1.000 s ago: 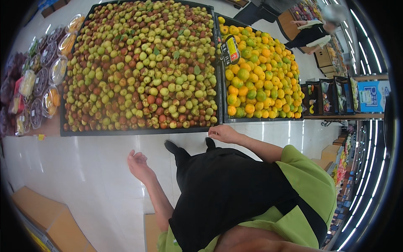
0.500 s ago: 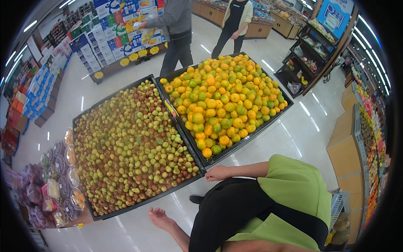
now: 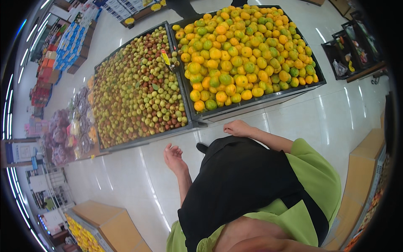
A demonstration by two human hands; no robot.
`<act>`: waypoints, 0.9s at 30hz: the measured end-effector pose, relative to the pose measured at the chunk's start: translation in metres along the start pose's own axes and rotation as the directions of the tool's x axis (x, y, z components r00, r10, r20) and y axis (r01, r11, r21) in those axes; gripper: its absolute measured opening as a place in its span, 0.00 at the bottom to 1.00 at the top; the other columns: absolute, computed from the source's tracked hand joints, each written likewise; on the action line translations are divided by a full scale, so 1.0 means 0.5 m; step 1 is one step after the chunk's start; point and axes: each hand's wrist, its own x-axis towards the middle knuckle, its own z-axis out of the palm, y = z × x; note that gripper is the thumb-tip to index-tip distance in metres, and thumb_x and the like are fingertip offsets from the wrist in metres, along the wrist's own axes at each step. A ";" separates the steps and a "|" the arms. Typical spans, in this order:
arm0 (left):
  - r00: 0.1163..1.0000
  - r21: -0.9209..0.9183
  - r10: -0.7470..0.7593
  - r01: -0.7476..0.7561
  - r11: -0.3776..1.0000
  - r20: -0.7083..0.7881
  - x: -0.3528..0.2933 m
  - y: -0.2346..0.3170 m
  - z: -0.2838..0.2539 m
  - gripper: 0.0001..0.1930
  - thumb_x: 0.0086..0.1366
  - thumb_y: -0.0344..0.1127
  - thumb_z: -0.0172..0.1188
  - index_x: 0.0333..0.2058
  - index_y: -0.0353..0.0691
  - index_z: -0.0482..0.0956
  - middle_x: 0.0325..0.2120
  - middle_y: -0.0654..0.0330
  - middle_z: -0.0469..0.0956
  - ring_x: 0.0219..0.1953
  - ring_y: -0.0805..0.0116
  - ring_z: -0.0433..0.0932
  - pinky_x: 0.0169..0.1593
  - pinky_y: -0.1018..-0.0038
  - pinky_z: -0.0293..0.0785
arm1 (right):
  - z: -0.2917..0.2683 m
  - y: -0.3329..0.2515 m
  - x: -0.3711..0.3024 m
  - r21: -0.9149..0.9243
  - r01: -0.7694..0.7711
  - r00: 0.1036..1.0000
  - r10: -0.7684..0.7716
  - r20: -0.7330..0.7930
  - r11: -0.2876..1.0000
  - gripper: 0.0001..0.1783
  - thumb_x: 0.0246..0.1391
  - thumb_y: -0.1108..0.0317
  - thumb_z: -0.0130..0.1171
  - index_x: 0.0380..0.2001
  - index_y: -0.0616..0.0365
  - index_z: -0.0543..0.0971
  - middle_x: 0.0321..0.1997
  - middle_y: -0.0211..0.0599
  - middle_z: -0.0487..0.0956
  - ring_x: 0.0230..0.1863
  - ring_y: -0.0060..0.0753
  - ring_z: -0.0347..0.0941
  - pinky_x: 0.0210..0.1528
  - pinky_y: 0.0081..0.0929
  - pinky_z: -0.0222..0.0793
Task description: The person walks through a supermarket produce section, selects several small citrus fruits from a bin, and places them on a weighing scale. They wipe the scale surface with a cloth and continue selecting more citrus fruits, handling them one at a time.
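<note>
My left hand (image 3: 174, 157) hangs in front of the bin of jujubes, apart from it, with its fingers partly spread and nothing in them. My right hand (image 3: 237, 128) is held before my black apron (image 3: 247, 180), just short of the mandarin bin. Its fingers are loosely curled in, and nothing shows in them. Small green and reddish-brown jujubes (image 3: 138, 90) fill the left black bin. Yellow-orange and green mandarins (image 3: 247, 54) are heaped in the right one. A yellow and red price tag (image 3: 165, 57) stands between the two heaps.
Wrapped produce packs (image 3: 79, 122) lie left of the jujubes. A dark tiered rack (image 3: 348, 52) stands at the far right. Tan display stands are at the lower left (image 3: 109, 220) and right (image 3: 363, 164). A person's dark-trousered legs (image 3: 182, 7) show behind the bins.
My view has tilted down and turned, so the bins sit higher in it. My left hand is raised closer to the jujube bin. The two people behind have mostly left view.
</note>
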 end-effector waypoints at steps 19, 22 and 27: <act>0.975 0.265 0.038 -0.097 0.959 0.219 -0.140 -0.046 0.186 0.15 0.75 0.41 0.49 0.48 0.35 0.75 0.33 0.60 0.78 0.30 0.76 0.74 0.36 0.78 0.73 | -0.062 0.127 -0.212 0.119 -0.043 0.987 0.061 -0.151 0.992 0.10 0.59 0.60 0.57 0.38 0.52 0.80 0.33 0.42 0.82 0.37 0.49 0.79 0.39 0.41 0.73; 0.964 0.289 0.036 -0.115 0.950 0.265 -0.097 -0.061 0.215 0.16 0.75 0.42 0.49 0.49 0.35 0.75 0.36 0.59 0.77 0.31 0.76 0.74 0.36 0.79 0.73 | -0.071 0.137 -0.233 0.130 -0.100 0.973 0.125 -0.195 0.986 0.09 0.59 0.61 0.57 0.38 0.53 0.80 0.34 0.42 0.82 0.37 0.49 0.79 0.39 0.41 0.73; 0.947 0.296 -0.039 -0.061 0.953 0.319 0.023 -0.075 0.301 0.17 0.75 0.43 0.50 0.50 0.35 0.75 0.38 0.59 0.77 0.32 0.74 0.74 0.37 0.77 0.75 | -0.092 0.151 -0.277 0.150 -0.234 0.924 0.268 -0.272 0.961 0.09 0.59 0.62 0.56 0.38 0.53 0.80 0.34 0.43 0.82 0.38 0.50 0.79 0.41 0.42 0.74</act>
